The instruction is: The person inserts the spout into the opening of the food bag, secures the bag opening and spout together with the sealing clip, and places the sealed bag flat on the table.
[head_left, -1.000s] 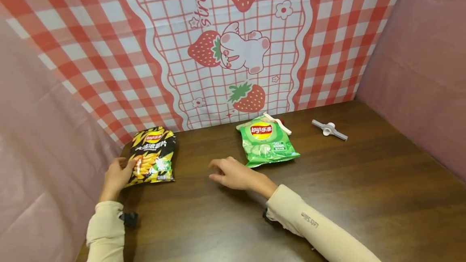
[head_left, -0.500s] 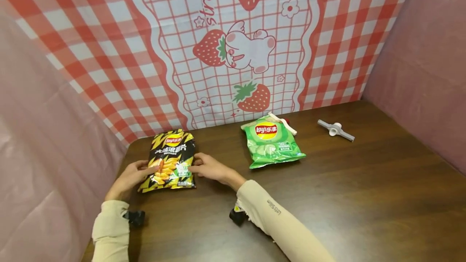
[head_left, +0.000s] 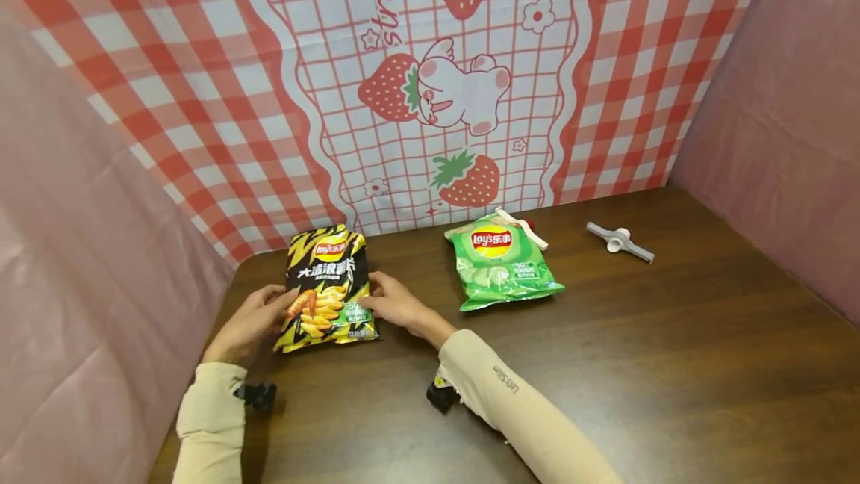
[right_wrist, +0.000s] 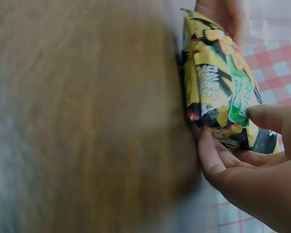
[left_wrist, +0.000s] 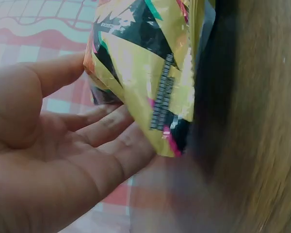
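A black and yellow bag of chips is at the left of the table, its front facing up. My left hand grips its left side, thumb on the front; in the left wrist view the fingers go behind the bag. On the opposite side my right hand pinches the bag, with the thumb on the front and the other fingers underneath, as the right wrist view shows. Whether the bag's lower edge touches the table is hard to tell.
A green bag of chips lies right of my right hand, with a white strip across its top corner. Farther right is a grey and white bar-shaped piece. A checked strawberry cloth hangs behind the wooden table.
My right hand has moved left, from near the green bag, and taken hold of the black and yellow bag. That bag has shifted right, then slightly farther back, with both hands on it.
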A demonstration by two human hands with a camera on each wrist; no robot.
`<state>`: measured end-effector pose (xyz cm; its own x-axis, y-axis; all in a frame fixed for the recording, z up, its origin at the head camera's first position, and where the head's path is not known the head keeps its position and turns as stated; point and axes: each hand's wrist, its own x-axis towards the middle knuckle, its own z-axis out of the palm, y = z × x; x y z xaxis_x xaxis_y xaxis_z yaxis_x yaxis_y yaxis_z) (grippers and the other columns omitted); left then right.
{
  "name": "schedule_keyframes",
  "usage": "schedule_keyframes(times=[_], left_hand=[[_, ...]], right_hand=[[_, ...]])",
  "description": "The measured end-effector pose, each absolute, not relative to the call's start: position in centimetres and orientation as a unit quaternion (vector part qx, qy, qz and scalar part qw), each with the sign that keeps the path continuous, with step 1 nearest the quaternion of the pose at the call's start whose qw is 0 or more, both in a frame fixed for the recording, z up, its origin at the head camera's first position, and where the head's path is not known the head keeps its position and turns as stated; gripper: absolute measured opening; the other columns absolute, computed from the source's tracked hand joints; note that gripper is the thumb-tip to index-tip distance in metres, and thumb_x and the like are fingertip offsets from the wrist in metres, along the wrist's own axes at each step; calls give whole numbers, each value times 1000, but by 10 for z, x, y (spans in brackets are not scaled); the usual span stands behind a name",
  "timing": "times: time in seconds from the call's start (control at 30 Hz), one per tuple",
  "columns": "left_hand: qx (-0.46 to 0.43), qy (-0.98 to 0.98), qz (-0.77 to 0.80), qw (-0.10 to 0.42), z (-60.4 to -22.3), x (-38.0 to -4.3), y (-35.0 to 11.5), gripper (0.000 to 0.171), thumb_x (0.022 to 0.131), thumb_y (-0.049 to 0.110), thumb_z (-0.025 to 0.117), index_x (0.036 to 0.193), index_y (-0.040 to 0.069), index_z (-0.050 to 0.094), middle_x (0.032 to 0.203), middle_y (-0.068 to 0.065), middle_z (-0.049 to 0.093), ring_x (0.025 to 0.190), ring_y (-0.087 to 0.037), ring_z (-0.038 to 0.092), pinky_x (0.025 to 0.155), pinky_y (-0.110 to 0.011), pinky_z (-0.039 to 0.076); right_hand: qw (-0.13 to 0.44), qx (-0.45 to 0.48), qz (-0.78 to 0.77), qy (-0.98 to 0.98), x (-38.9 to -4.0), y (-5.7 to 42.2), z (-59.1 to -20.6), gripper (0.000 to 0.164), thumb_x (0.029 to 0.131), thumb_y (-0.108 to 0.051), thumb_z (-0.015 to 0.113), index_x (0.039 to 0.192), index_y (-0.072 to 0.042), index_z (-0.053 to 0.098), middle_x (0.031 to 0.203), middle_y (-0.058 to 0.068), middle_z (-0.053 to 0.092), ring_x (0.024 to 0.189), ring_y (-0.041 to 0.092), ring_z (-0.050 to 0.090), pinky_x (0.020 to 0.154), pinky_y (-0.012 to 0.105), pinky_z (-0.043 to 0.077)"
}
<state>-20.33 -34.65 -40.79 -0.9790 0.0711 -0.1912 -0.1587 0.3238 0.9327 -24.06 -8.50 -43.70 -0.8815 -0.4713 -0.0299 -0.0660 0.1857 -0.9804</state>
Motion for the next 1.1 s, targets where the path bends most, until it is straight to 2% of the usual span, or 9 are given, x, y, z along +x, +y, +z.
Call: schedule_keyframes(times=[0.1, 0.3, 0.4, 0.57, 0.7, 0.8, 1.0, 1.1], left_hand=[[-19, 813, 576, 84, -405, -207, -340, 51, 103, 25, 55, 132, -14, 36, 91, 2, 58, 78, -5, 57, 71, -26, 53], [-21, 807, 585, 82, -403, -209, -327, 59, 102, 26, 56, 137, -14, 31, 95, 1, 61, 81, -5, 60, 73, -27, 54], [-19, 808, 583, 82, -400, -209, -320, 60, 102, 27, 56, 138, -14, 31, 95, 0, 61, 83, -6, 60, 73, -27, 54], [-8, 811, 579, 83, -393, -208, -306, 58, 102, 28, 57, 136, -13, 34, 98, -5, 61, 84, -9, 61, 74, -28, 55], [9, 813, 577, 77, -386, -205, -295, 54, 102, 27, 58, 132, -12, 36, 105, -13, 62, 86, -12, 64, 77, -32, 57], [31, 810, 582, 70, -381, -202, -282, 50, 101, 26, 59, 128, -12, 40, 109, -20, 63, 87, -16, 67, 78, -36, 58], [60, 807, 586, 45, -377, -200, -248, 42, 100, 24, 62, 122, -9, 48, 106, -22, 65, 81, -18, 68, 75, -40, 58], [75, 802, 591, 39, -376, -199, -230, 38, 99, 21, 63, 120, -8, 50, 104, -23, 66, 81, -20, 69, 75, -42, 59]], right_hand=[[148, -190, -592, 769, -242, -78, -434, 59, 96, -19, 64, 147, -2, 41, 113, 18, 65, 98, 22, 63, 83, 34, 54], [141, -190, -584, 777, -241, -64, -424, 58, 97, -22, 63, 148, -8, 41, 102, 14, 69, 78, 17, 66, 65, 32, 56], [140, -194, -577, 781, -242, -55, -422, 57, 98, -23, 63, 149, -10, 41, 105, 15, 68, 79, 18, 66, 61, 34, 57], [128, -206, -546, 802, -240, -36, -415, 58, 99, -28, 61, 150, -12, 39, 112, 17, 68, 81, 19, 66, 65, 35, 57], [99, -228, -507, 826, -236, -18, -406, 61, 100, -32, 59, 152, -11, 36, 113, 16, 68, 90, 22, 67, 79, 37, 55], [75, -243, -494, 832, -233, -1, -400, 60, 100, -29, 59, 151, -7, 36, 115, 15, 68, 101, 23, 66, 87, 38, 53], [62, -255, -501, 825, -226, 34, -389, 58, 100, -24, 60, 150, -7, 36, 118, 14, 65, 106, 24, 65, 87, 39, 53], [61, -248, -490, 833, -220, 54, -382, 60, 100, -27, 61, 151, -8, 35, 129, 15, 60, 113, 26, 62, 88, 41, 53]])
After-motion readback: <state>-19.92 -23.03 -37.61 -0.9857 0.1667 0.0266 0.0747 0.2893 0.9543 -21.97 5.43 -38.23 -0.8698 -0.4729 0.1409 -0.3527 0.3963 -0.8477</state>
